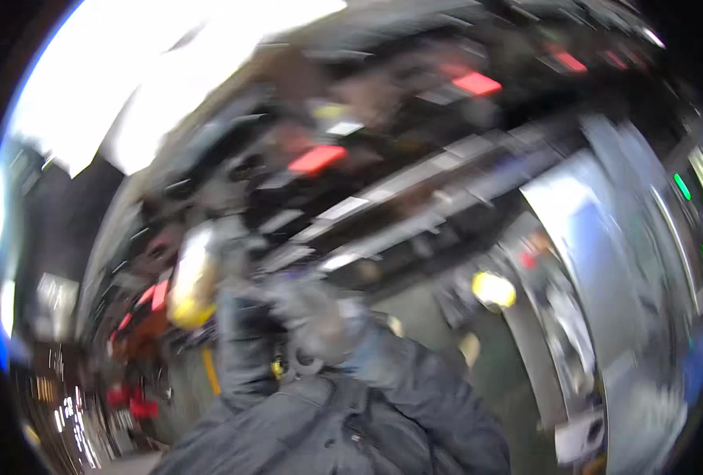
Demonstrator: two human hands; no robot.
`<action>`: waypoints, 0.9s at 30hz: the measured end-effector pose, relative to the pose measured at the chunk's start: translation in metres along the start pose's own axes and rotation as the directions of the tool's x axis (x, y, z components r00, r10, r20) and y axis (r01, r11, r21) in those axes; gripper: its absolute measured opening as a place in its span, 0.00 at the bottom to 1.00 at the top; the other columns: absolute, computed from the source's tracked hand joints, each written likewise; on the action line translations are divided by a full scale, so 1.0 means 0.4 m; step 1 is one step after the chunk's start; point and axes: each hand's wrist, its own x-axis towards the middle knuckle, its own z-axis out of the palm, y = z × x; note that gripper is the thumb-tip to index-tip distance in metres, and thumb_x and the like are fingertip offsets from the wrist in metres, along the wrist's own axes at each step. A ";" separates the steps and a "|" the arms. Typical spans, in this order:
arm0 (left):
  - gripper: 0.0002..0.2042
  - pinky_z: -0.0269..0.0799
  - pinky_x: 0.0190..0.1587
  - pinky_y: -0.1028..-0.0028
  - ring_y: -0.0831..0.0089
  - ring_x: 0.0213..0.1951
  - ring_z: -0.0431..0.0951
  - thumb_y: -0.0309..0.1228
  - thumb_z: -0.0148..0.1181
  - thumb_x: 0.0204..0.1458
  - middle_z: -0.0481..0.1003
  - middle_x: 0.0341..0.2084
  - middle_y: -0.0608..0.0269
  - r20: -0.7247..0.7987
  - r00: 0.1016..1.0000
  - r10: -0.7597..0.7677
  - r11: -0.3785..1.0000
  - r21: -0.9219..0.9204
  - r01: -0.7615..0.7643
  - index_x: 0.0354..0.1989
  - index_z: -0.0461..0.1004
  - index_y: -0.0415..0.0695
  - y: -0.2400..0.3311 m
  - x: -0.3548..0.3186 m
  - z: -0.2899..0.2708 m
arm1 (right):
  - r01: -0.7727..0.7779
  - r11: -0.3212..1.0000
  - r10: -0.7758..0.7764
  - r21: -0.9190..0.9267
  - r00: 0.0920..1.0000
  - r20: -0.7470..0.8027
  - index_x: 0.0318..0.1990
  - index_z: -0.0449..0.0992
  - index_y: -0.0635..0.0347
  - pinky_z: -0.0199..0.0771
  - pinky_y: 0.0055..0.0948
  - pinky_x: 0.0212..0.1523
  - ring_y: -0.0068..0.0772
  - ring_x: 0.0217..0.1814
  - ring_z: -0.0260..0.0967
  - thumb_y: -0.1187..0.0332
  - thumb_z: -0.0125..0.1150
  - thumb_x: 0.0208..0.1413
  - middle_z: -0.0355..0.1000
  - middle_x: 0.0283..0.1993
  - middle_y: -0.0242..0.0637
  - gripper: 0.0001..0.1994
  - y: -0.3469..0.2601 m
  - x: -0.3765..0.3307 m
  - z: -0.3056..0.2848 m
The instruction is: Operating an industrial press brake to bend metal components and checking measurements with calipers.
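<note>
Motion blur smears the whole view. My right hand (324, 323), a pale grey shape that looks gloved, is in front of my chest at the end of a dark sleeve. Close to it on the left, above the other dark sleeve, is my left hand (244, 273), hardly distinguishable from its surroundings. The fingers of both are too blurred to read, and I cannot make out anything held. A rounded white and yellow thing (194, 277) shows left of my hands. Just below my right hand is a small grey curved piece (305, 364).
A long dark rack or machine with red patches (317, 160) and pale rails (383, 192) runs across the far side. Large grey-blue panels (593, 214) stand at the right, beside a greenish floor (498, 372). A bright yellow-white round thing (494, 290) shows near them.
</note>
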 end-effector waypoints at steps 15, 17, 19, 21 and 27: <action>0.16 0.71 0.35 0.83 0.76 0.31 0.74 0.27 0.58 0.51 0.75 0.33 0.57 -0.861 0.436 -0.261 0.571 -0.502 -0.649 0.48 0.69 0.37 0.016 -0.009 0.171 | -0.781 0.339 0.367 -0.525 0.623 -0.691 0.50 0.69 0.58 0.69 0.33 0.38 0.37 0.37 0.70 0.73 0.54 0.47 0.73 0.41 0.39 0.19 0.104 -0.643 -0.928; 0.13 0.71 0.36 0.82 0.75 0.32 0.75 0.27 0.59 0.50 0.75 0.33 0.57 -0.929 0.343 -0.142 0.712 -0.337 -0.616 0.44 0.72 0.37 0.084 -0.005 0.123 | -0.846 0.204 0.536 -0.492 0.517 -0.667 0.49 0.71 0.50 0.67 0.33 0.31 0.36 0.28 0.68 0.64 0.54 0.49 0.73 0.35 0.39 0.17 0.080 -0.710 -1.035; 0.12 0.71 0.36 0.81 0.74 0.32 0.75 0.27 0.59 0.50 0.76 0.33 0.57 -0.927 0.330 -0.179 0.732 -0.350 -0.585 0.43 0.73 0.37 0.085 0.014 0.131 | -0.869 0.197 0.555 -0.454 0.481 -0.679 0.49 0.71 0.50 0.67 0.33 0.31 0.37 0.29 0.68 0.65 0.54 0.49 0.73 0.35 0.39 0.17 0.079 -0.740 -1.077; 0.11 0.72 0.38 0.79 0.72 0.33 0.76 0.29 0.60 0.49 0.76 0.33 0.57 -0.919 0.305 -0.250 0.761 -0.381 -0.525 0.40 0.74 0.38 0.063 0.054 0.152 | -0.910 0.174 0.595 -0.376 0.401 -0.697 0.47 0.72 0.50 0.68 0.34 0.33 0.39 0.31 0.69 0.66 0.53 0.48 0.73 0.35 0.38 0.16 0.082 -0.764 -1.112; 0.12 0.71 0.41 0.76 0.70 0.37 0.76 0.34 0.61 0.48 0.76 0.34 0.59 -0.963 0.268 0.026 0.924 -0.080 -0.374 0.39 0.76 0.41 0.013 0.090 0.180 | -0.654 0.120 0.341 -0.747 0.734 -0.588 0.49 0.70 0.57 0.67 0.34 0.37 0.41 0.36 0.68 0.68 0.54 0.47 0.72 0.38 0.41 0.18 0.139 -0.952 -1.199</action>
